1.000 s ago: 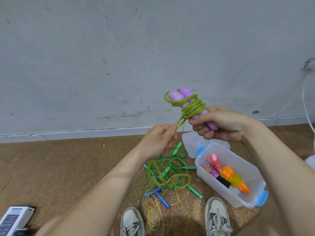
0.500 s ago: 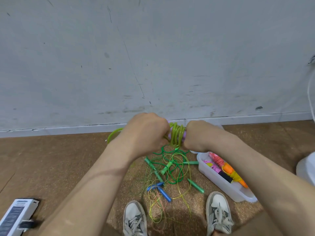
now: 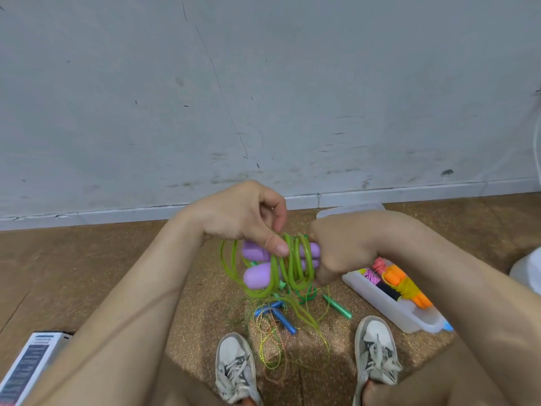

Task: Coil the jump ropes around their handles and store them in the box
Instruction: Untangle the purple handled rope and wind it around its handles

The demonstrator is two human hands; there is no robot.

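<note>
Head view: the box sits low on the right, nearest the right hand, whose curled fingers grip the right end of the purple handles. These lie crosswise between both hands. The left hand pinches the green rope coils against them, with the loose rope hanging below.

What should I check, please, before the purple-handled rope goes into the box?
1. Right hand's grip on the purple handles: ok, fingers curled round one end.
2. Left hand on the green rope: ok, thumb presses the coils.
3. Coiling finished: not ok, a loose loop hangs beside the handles.
4. Green rope free of the floor ropes: cannot tell, strands overlap.
5. Box open: ok, with bare space at its near end.
</note>
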